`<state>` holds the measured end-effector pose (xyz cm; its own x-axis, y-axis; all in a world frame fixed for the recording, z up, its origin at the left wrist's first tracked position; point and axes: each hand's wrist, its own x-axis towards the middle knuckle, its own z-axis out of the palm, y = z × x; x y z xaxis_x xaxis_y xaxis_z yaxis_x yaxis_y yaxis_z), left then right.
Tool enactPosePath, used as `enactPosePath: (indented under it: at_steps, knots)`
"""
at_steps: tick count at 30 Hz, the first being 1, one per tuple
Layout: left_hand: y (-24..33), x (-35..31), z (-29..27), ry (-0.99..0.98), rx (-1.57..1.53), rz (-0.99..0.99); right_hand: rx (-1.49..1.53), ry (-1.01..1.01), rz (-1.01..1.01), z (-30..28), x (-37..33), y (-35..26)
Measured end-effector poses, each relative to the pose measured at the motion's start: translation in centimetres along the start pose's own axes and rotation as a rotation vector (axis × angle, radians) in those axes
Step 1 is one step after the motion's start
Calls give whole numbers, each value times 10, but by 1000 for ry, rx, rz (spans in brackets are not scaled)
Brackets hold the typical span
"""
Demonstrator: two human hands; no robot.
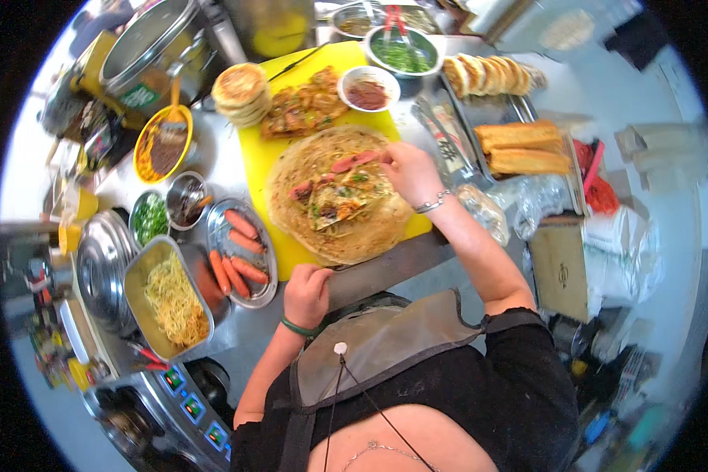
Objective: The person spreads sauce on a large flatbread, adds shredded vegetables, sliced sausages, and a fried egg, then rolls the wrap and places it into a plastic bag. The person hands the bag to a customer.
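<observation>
A large round flatbread (291,200) lies on a yellow cutting board (261,256) in front of me. A folded egg-like filling flecked with green (342,203) rests on its middle. My right hand (411,175) is over the flatbread's right side, its fingertips pinching one end of a pink sausage half (354,162) that lies along the filling's far edge. Another sausage piece (301,189) shows at the filling's left. My left hand (305,296) is closed at the near edge of the board, just below the flatbread; what its curled fingers hold, if anything, is hidden.
On the left stand an oval plate of sausages (269,263), a noodle tray (144,297), chopped greens (149,218) and a yellow sauce bowl (165,149). Stacked flatbreads (242,93), fried slices (303,102) and a white bowl (368,88) sit beyond. Fried dough sticks (523,147) lie right.
</observation>
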<state>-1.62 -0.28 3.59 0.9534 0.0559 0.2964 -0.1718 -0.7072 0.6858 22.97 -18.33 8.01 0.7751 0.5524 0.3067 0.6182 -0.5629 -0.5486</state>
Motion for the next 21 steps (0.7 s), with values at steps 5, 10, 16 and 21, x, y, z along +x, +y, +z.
enactPosePath:
  at_steps: [5,10,16,21]
  knots:
    - [4,39,26,-96,133,42,125,-107,-72,21,-32,-3]
    - [24,84,47,-278,129,113,218,-196,189,-44,-105,15]
    - [54,116,116,-346,12,367,-475,-74,199,-95,-205,101]
    - [99,128,162,-492,-100,438,-485,-275,180,-58,-225,143]
